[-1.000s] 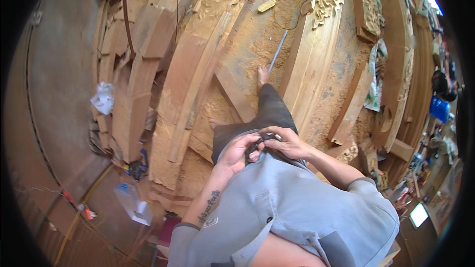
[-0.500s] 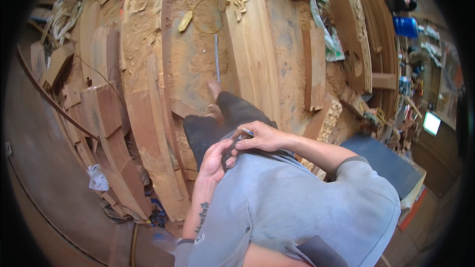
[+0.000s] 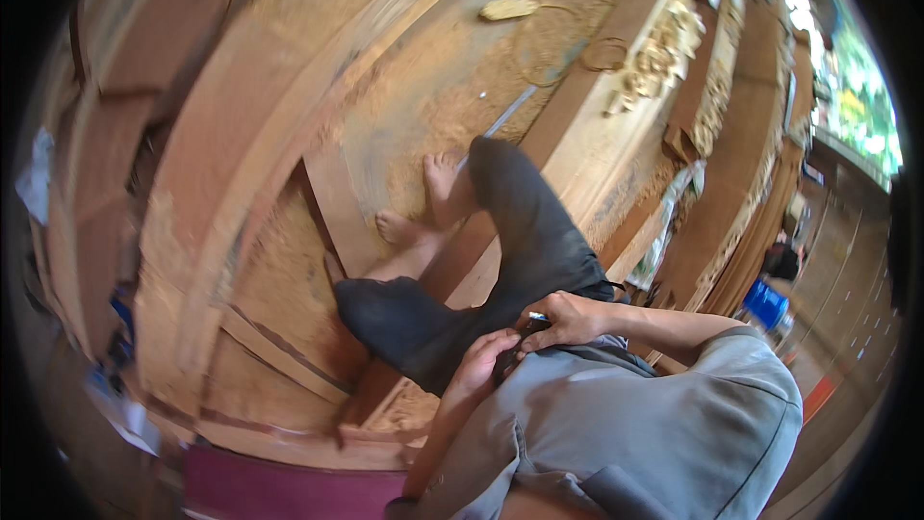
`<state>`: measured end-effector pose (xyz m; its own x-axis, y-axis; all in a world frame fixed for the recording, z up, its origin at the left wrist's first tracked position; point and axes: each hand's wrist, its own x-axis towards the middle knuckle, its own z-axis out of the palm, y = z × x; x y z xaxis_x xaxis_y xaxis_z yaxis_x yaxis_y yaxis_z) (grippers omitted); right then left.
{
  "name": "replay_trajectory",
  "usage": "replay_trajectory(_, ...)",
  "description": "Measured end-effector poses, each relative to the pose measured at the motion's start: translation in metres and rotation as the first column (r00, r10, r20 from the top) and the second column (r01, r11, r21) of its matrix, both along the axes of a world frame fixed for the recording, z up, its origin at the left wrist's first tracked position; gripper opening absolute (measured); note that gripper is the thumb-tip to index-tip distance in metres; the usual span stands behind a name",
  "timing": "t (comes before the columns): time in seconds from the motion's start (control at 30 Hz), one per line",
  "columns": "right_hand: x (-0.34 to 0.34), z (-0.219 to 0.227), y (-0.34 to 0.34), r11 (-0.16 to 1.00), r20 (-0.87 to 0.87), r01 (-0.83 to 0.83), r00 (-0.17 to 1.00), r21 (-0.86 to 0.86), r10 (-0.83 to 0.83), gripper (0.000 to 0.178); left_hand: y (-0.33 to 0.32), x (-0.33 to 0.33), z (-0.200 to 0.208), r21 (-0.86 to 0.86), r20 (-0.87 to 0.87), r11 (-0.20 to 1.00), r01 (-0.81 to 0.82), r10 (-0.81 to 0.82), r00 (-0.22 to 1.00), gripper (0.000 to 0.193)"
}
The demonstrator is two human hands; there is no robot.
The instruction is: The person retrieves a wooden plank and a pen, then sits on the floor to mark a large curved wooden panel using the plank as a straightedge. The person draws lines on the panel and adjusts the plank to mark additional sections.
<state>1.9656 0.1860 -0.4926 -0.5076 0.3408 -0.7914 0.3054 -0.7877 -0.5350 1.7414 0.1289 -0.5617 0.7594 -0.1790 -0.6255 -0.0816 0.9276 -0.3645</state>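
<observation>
Both hands meet in front of my waist, over my grey shirt and dark shorts. My left hand (image 3: 485, 358) is closed, fingers curled against a small dark object (image 3: 508, 358) whose kind is unclear. My right hand (image 3: 568, 318) is closed too, thumb and fingers bent together just above the left. A small blue-and-white thing (image 3: 538, 316) shows at its fingertips, too small to name. The right fingers partly cover the dark object. Beside my right hand lies the pale wooden beam (image 3: 630, 120), with flowers carved at its far end.
A yellow power strip (image 3: 508, 9) with a looped cord lies on the dusty floor. Planks (image 3: 226, 164) are stacked at the left, near a purple surface (image 3: 289, 481). More carved beams (image 3: 717, 173) stand at the right, with a blue container (image 3: 766, 302) beyond. My bare feet (image 3: 423, 202) rest among sawdust.
My view has turned, so the beams now slant up to the right and both bent legs show. My hands stay together at my waist, appearing lower and further right.
</observation>
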Motion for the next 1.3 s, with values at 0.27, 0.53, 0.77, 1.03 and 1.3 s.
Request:
replay_trajectory(0.27,0.024,-0.153,-0.027,0.955,0.016,-0.296,0.955,0.009,0.295,0.047,0.008,0.021,-0.095,0.421,0.000,0.875,-0.240,0.264,0.964,0.021)
replay_trajectory(0.53,0.069,-0.175,-0.075,0.879,-0.032,-0.404,0.905,0.253,0.425,0.049,-0.074,0.074,-0.106,0.653,-0.208,0.756,-0.046,0.238,0.949,0.017)
replay_trajectory(0.77,0.079,-0.176,-0.131,0.918,-0.312,-0.075,0.927,0.389,0.208,0.039,-0.116,0.070,-0.121,0.611,-0.201,0.791,0.011,0.142,0.969,0.008)
replay_trajectory(1.03,0.054,-0.167,-0.179,0.832,-0.118,-0.023,0.987,0.554,0.106,0.048,-0.148,0.077,-0.113,0.648,-0.213,0.758,-0.072,0.271,0.939,0.009)
replay_trajectory(1.3,0.038,-0.163,-0.167,0.830,-0.052,-0.148,0.977,0.537,0.208,0.046,-0.173,0.073,-0.116,0.584,-0.206,0.748,-0.316,0.513,0.833,0.013)
